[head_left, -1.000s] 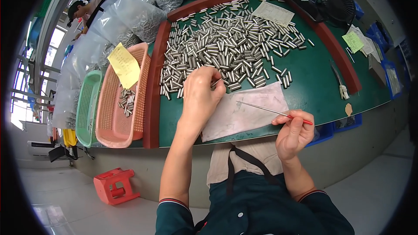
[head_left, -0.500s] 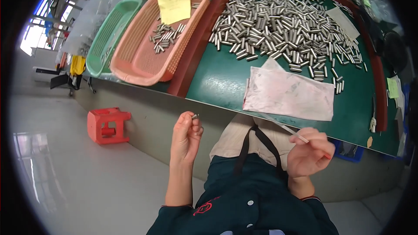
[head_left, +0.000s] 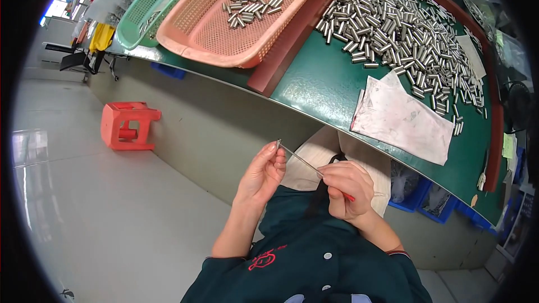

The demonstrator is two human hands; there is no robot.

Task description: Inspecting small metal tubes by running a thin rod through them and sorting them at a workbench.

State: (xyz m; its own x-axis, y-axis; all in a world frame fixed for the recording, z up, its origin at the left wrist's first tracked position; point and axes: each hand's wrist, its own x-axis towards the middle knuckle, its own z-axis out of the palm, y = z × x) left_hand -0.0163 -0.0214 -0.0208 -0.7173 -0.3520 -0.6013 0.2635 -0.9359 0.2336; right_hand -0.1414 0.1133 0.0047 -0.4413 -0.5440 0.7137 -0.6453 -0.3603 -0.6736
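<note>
Pinched between the thumb and fingers of my left hand (head_left: 260, 175) is a small shiny metal cylinder (head_left: 278, 143), mostly covered by the fingertips. My right hand (head_left: 351, 188) grips a thin metal rod tool (head_left: 302, 160) with a red end showing below the fingers. The rod slants up to the left, its tip at the cylinder; whether it goes inside I cannot tell. Both hands are in front of the table edge, above my lap. A folded, stained whitish cloth (head_left: 401, 118) lies on the green tabletop (head_left: 306, 81) beyond them.
A big pile of metal cylinders (head_left: 404, 39) spreads over the table inside a dark red wooden border (head_left: 292, 45). At left stand a pink basket (head_left: 208, 50) holding several cylinders and a yellow paper, and a green basket (head_left: 132, 28). A red stool (head_left: 126, 126) sits on the floor.
My right hand has moved left, bringing the rod's tip to the cylinder. My left hand has shifted right and slightly down its arm's line toward it. The view has turned leftward.
</note>
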